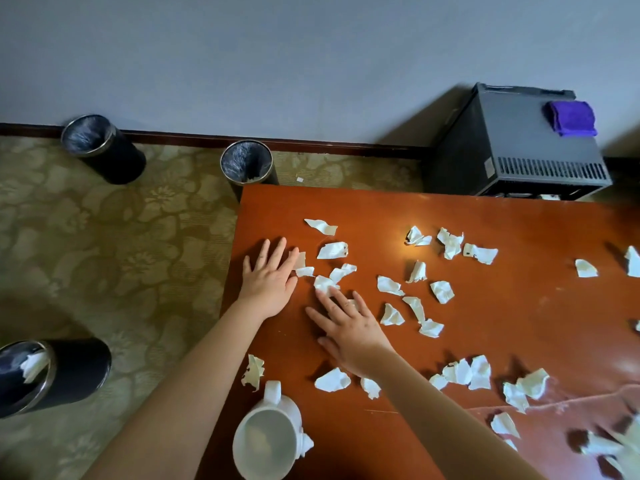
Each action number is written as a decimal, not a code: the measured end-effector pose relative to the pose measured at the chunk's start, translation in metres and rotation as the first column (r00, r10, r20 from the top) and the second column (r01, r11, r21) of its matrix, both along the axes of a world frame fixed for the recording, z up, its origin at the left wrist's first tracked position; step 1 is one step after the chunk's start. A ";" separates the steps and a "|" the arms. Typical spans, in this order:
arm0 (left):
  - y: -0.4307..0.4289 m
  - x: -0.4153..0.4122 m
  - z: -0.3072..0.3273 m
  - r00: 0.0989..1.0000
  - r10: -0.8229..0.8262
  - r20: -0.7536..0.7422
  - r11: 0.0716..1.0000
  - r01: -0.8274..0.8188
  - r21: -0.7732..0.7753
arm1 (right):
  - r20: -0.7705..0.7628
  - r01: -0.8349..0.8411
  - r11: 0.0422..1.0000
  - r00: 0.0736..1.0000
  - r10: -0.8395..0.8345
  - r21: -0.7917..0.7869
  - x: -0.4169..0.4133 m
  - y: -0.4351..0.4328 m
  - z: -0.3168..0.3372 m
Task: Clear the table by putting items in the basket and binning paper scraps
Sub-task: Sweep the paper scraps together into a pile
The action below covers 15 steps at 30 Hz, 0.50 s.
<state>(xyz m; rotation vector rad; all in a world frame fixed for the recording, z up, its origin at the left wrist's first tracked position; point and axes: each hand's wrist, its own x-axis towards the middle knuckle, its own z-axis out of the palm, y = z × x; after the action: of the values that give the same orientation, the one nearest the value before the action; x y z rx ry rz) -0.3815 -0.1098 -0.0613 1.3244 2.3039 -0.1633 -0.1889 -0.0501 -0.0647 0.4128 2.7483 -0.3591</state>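
Several white paper scraps (441, 291) lie scattered over the reddish-brown table (519, 216). My left hand (269, 277) lies flat and open near the table's left edge, its fingertips touching a scrap (300, 260). My right hand (349, 327) is spread flat beside it, fingertips resting on another scrap (323, 284). Neither hand holds anything. A white pitcher (266, 438) stands at the table's near left corner. A black bin (247, 164) stands on the floor just beyond the table's far left corner. No basket is in view.
Two more black bins stand on the patterned carpet, one by the wall (100, 147) and one at the near left (45, 375) holding white paper. A black box (519, 147) with a purple cloth (571, 117) sits behind the table. One scrap (299, 179) lies on the floor.
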 end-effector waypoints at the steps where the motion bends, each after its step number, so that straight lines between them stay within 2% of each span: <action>1: 0.002 0.009 0.001 1.000 -0.016 0.002 1.000 0.016 0.003 | -0.001 0.031 0.999 1.000 -0.031 0.016 0.011 0.003 0.000; 4: 0.011 0.034 0.004 0.997 -0.073 0.002 0.997 0.073 -0.012 | 0.042 0.141 0.989 0.989 -0.143 0.039 0.041 0.013 0.000; 7: 0.020 0.058 0.009 0.990 -0.140 -0.019 0.990 0.140 -0.025 | 0.019 0.257 0.962 0.965 -0.260 0.094 0.070 0.018 0.003; 9: 0.026 0.070 0.012 0.986 -0.168 -0.018 0.985 0.168 -0.036 | 0.048 0.302 0.950 0.951 -0.306 0.076 0.084 0.023 0.005; 12: 0.032 0.078 0.019 0.982 -0.185 0.026 0.981 0.186 -0.048 | 0.020 0.341 0.939 0.939 -0.342 0.052 0.092 0.025 0.014; 15: 0.027 0.076 0.034 0.988 -0.134 0.072 0.991 0.131 0.041 | -0.041 0.310 0.950 0.950 -0.309 0.032 0.082 0.019 0.024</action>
<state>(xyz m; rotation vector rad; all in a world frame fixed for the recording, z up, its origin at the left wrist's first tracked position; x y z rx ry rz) -0.3055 -0.0826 -0.0273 1.4775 2.1672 -0.1137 -0.1064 -0.0312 -0.0404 0.8614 2.7270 -0.3941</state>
